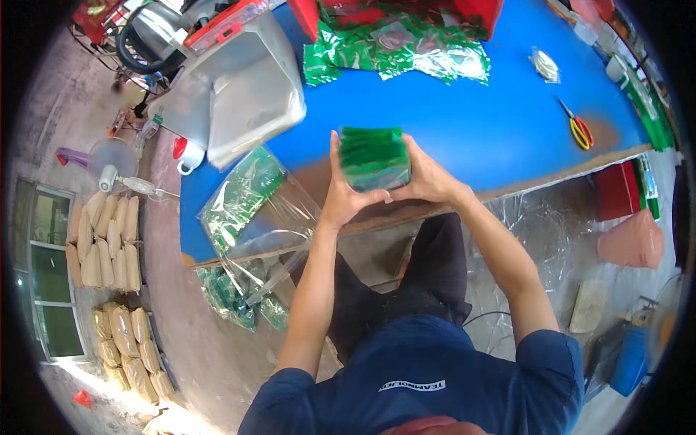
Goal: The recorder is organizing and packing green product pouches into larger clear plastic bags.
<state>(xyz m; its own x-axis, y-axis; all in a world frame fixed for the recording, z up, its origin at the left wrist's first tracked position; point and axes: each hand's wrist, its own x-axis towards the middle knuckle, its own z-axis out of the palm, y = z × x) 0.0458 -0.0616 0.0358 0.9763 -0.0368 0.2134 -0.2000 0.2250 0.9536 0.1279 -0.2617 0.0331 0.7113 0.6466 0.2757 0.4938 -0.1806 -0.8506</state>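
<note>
Between my two hands, over the front edge of the blue table (500,123), is a neat stack of green packets (375,159). My left hand (346,197) presses against its left side, and my right hand (426,177) closes on its right side. The thumbs meet at the near face of the stack. Left of my hands, a clear plastic bag (290,199) lies across the table edge, with green packets (246,190) in or under it; I cannot tell which. Loose green foil packets (395,54) spill from a red bin (304,16) at the far side.
A translucent plastic tub (257,90) stands at the back left, near a white mug with a red top (188,156) and a kettle (151,40). Scissors (578,129) and a small wrapped white bundle (545,65) lie at the right. More green packaging (230,297) is below the table's left end.
</note>
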